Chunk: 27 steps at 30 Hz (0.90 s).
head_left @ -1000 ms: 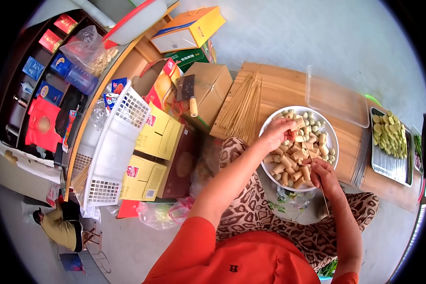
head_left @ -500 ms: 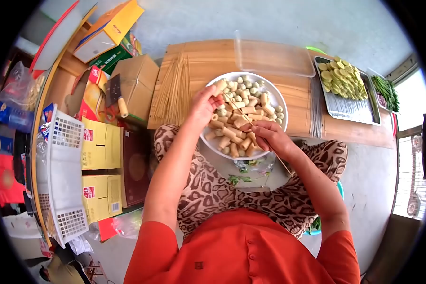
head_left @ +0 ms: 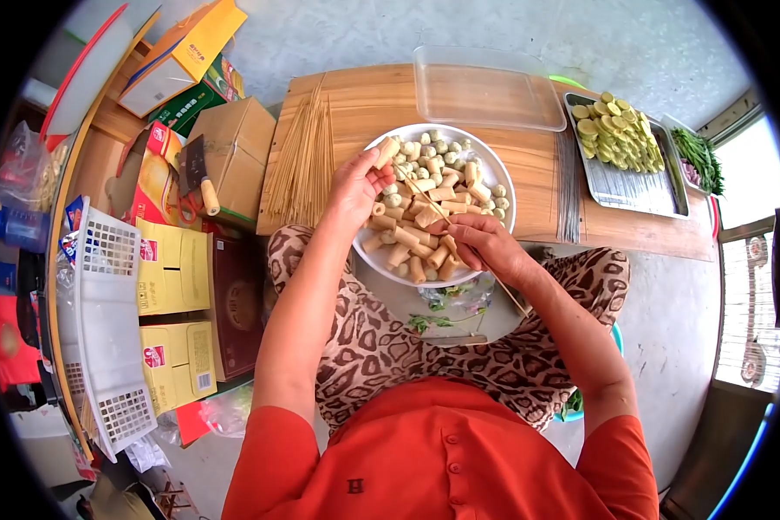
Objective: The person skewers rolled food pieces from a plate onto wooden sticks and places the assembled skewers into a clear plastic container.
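Observation:
My left hand (head_left: pixel 357 184) holds a pale tan cylindrical piece (head_left: pixel 387 153) over the upper left of a white round bowl (head_left: pixel 505 173). Between the fingers of my right hand (head_left: pixel 484 244) is a thin wooden skewer (head_left: pixel 435 206). It slants from near my left hand down past my right wrist. Tan tube pieces (head_left: pixel 405 238) fill the bowl's lower part, and small round greenish balls (head_left: pixel 442 147) lie at its top and right. Loose wooden skewers (head_left: pixel 302 160) are spread on the wooden table (head_left: pixel 364 95) left of the bowl.
A clear plastic tray (head_left: pixel 485 91), dark thin skewers (head_left: pixel 568 186) and a metal tray (head_left: pixel 600 186) of green slices are on the table. Leafy greens (head_left: pixel 698 156) lie beyond. Cartons (head_left: pixel 178 269), a cleaver (head_left: pixel 196 173) and a white basket (head_left: pixel 108 321) stand at left.
The view has swung, shifting the bowl and table leftward in the picture. My left hand still holds a tan piece, and my right hand still holds the skewer.

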Tool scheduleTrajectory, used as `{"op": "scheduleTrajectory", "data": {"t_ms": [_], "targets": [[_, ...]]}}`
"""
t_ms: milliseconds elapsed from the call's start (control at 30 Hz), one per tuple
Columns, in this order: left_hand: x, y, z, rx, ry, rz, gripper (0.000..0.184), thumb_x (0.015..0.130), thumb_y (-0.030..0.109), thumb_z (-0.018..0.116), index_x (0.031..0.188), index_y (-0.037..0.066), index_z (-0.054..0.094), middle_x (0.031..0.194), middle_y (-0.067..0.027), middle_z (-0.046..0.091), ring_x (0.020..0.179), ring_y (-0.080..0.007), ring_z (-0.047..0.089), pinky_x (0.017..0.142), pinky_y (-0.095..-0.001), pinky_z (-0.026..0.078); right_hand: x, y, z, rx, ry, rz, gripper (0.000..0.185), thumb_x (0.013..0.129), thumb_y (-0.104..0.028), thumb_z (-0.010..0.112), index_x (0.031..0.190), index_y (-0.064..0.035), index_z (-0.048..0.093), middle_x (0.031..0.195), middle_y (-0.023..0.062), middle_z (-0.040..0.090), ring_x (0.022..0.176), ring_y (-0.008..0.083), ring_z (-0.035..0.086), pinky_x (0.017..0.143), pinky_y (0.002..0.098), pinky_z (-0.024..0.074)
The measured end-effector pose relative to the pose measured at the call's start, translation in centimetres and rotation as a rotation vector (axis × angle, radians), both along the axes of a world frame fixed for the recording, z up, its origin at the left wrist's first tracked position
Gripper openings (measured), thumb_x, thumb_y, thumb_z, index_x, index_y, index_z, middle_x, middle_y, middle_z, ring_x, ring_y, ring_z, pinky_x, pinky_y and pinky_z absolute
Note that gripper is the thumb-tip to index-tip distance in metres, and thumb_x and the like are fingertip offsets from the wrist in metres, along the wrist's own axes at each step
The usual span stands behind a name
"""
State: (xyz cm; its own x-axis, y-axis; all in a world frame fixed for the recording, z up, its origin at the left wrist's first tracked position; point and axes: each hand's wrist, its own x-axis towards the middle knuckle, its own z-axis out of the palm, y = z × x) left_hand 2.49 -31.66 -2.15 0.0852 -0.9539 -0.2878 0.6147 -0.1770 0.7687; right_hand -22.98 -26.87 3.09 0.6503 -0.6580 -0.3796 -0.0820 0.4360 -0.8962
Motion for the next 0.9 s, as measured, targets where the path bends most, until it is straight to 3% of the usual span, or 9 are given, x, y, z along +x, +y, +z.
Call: {"op": "scheduleTrajectory", "data": {"t_ms": [433, 900], "targets": [[-0.8, 0.4, 0.4, 0.001, -0.021, -0.111, 0.018, 0.086, 0.018, 0.066, 0.098, 0.006, 0.061, 0.087, -0.0064, 0.064, 0.073, -0.0145, 0.061, 0.068, -0.0307, 0.053, 0.4, -0.1, -0.8, 0.019, -0.019, -0.036, 0.027, 0.097, -0.017, 0.044, 0.111, -0.0009, 0.061, 0.050, -0.0035, 0.041, 0.042, 0.0047, 0.035, 0.041, 0.0195, 0.0229], [-1.3, 0.6, 1.3, -0.027, -0.037, -0.209, 0.023, 0.085, 0.018, 0.067, 0.101, 0.003, 0.061, 0.082, -0.0049, 0.063, 0.071, -0.0130, 0.060, 0.066, -0.0286, 0.052, 0.6, -0.4, -0.9, -0.055, -0.015, -0.022, 0.026, 0.098, -0.017, 0.043, 0.108, -0.0016, 0.062, 0.050, -0.0043, 0.041, 0.043, 0.0040, 0.035, 0.043, 0.0196, 0.0245]]}}
